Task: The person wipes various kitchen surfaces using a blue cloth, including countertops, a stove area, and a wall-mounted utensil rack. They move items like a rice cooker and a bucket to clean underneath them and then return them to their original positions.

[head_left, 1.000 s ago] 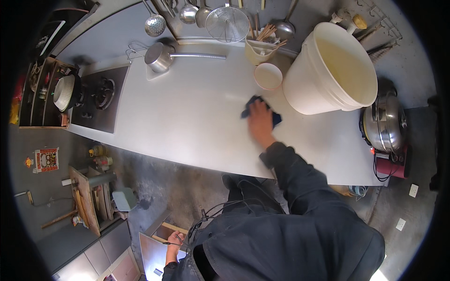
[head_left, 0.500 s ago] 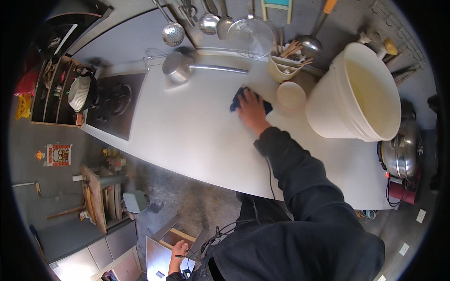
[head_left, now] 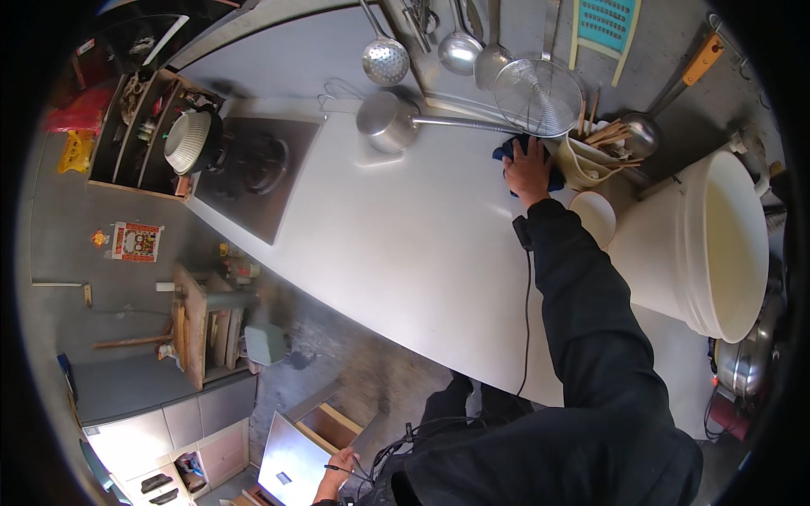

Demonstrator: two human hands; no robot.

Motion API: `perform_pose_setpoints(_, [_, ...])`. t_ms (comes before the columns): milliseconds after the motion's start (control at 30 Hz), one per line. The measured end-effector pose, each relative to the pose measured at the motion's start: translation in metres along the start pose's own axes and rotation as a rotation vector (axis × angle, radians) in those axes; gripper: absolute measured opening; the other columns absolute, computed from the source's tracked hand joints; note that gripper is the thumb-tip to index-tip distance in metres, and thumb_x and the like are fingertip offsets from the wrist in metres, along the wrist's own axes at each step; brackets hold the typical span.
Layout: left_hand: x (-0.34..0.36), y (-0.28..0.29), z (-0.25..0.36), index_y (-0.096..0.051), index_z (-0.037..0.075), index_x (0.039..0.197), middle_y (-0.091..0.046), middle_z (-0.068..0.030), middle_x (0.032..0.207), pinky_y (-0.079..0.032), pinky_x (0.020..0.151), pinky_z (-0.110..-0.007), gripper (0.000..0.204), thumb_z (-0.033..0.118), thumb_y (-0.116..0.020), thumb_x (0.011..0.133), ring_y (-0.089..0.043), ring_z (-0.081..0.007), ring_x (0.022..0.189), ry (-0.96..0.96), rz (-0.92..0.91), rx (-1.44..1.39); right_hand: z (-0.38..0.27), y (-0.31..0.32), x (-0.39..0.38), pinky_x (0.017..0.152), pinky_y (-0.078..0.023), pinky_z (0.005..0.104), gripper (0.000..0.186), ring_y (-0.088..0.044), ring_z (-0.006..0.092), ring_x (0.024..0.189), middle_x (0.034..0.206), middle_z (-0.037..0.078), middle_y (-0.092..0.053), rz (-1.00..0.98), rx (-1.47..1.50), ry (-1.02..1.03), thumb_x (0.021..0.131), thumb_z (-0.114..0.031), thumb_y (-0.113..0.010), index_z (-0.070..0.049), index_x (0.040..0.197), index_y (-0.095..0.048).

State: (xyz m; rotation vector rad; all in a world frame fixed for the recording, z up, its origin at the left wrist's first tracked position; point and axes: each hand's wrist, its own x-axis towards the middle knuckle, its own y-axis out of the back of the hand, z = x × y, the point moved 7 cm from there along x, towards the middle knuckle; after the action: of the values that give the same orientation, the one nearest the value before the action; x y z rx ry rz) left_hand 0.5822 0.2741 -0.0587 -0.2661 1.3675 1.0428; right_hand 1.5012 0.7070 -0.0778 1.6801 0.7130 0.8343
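Note:
My right hand (head_left: 529,171) is pressed over a bunched dark blue cloth (head_left: 556,179) on the white countertop (head_left: 405,253), its fingers bent over the fabric. The cloth lies beside a cream utensil holder (head_left: 582,171) with chopsticks in it, near the handle end of a steel saucepan (head_left: 386,122). A round pale bowl (head_left: 593,218) stands just nearer than the holder. Low in the view, away from the counter, my left hand (head_left: 340,464) has its fingers curled around what looks like a thin black cable (head_left: 359,474).
A large white bucket (head_left: 662,244) stands at the right. A hob (head_left: 253,173) is set into the counter's left end. Ladles, a skimmer (head_left: 386,61) and a wire strainer (head_left: 537,97) hang along the back wall. A shiny panel (head_left: 291,464) stands beside my left hand.
My right hand has slid the cloth across the counter, away from me, toward the utensil holder and the saucepan handle. The whole view has shifted; my left hand stays low.

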Motion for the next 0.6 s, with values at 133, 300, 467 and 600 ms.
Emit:
perform_pose_setpoints(133, [0.034,0.024,0.051,-0.064,-0.005,0.142,-0.076,-0.0045,0.105,-0.055,0.076,-0.028,0.042,0.015,-0.074,0.107,-0.067,-0.0128,0.087,-0.104,-0.036,-0.034,-0.029,-0.002,-0.033,0.119,-0.037,0.0712,0.065,-0.04,0.043,0.157,0.171,0.023,-0.043,0.006,-0.03,-0.008,0.103,-0.045,-0.065,-0.013,0.159,-0.057])
perform_pose_setpoints(300, [0.118,0.055,0.19,-0.071,-0.003,0.135,-0.078,-0.0041,0.103,-0.057,0.083,-0.029,0.035,0.017,-0.074,0.106,-0.07,-0.0122,0.091,-0.344,-0.016,0.188,-0.089,-0.001,-0.09,0.123,-0.034,0.0704,0.062,-0.041,0.0422,0.157,0.169,0.022,-0.044,-0.014,0.105,0.273,0.102,-0.036,-0.068,-0.006,0.155,-0.057])
perform_pose_setpoints(467, [0.165,0.083,0.324,-0.066,-0.001,0.146,-0.079,-0.0135,0.125,-0.06,0.093,-0.032,0.043,0.014,-0.072,0.106,-0.074,-0.017,0.108,-0.573,-0.004,0.26,-0.094,-0.004,-0.033,0.126,-0.033,0.0666,0.061,-0.038,0.04,0.16,0.171,0.02,-0.042,-0.064,0.022,0.268,0.107,-0.04,-0.061,-0.005,0.157,-0.055])
perform_pose_setpoints(600, [0.156,0.102,0.369,-0.063,-0.002,0.148,-0.077,-0.0187,0.135,-0.061,0.098,-0.034,0.046,0.013,-0.071,0.106,-0.075,-0.0222,0.119,-0.605,-0.07,0.297,-0.094,-0.023,0.009,0.128,-0.032,0.063,0.062,-0.037,0.0368,0.161,0.171,0.019,-0.043,-0.093,-0.016,0.162,0.109,-0.04,-0.057,-0.005,0.16,-0.052])
